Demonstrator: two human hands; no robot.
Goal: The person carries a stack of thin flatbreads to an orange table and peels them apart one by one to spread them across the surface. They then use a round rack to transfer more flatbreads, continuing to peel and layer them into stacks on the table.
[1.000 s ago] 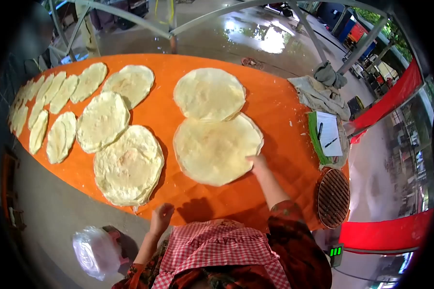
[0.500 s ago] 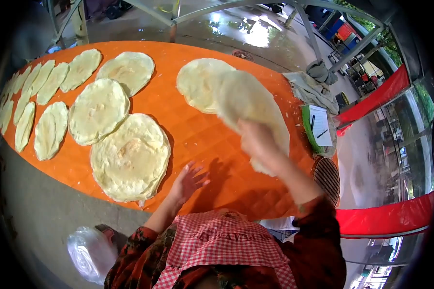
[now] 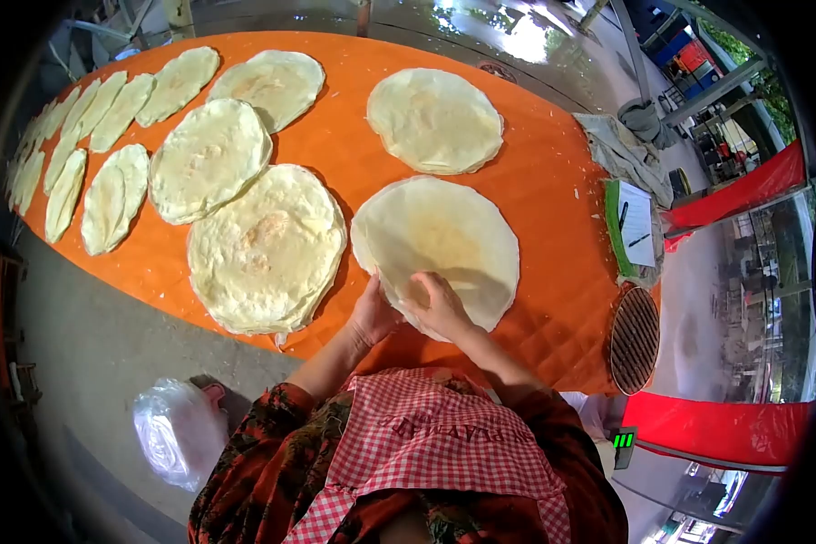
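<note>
A thin, round flatbread sheet [image 3: 467, 240] lies flat on the orange table near me, pale with a yellower middle. At its near left edge my left hand [image 3: 374, 315] is closed, thumb along the rim. Just right of it, my right hand [image 3: 440, 308] bends its fingers onto the same edge, closed as in a pinch. The exact grip of the fingertips is partly hidden. Beyond this sheet sits another stack of round flatbreads [image 3: 435, 121]. To the left is a thick stack of creamy flatbreads [image 3: 267, 258], partly under a second stack [image 3: 208, 163].
Several folded flatbreads [image 3: 115, 199] line the left end of the orange table [image 3: 553, 354]. A notepad with pens [image 3: 636, 222], a cloth [image 3: 621, 150] and a round ridged disc [image 3: 635, 340] lie along the right edge. A plastic bag [image 3: 177, 435] stands on the floor at left.
The flatbread, blurred and swinging in my right hand before, now lies flat nearer me. My left hand, open in the air earlier, has come to its edge beside the right. The view has shifted.
</note>
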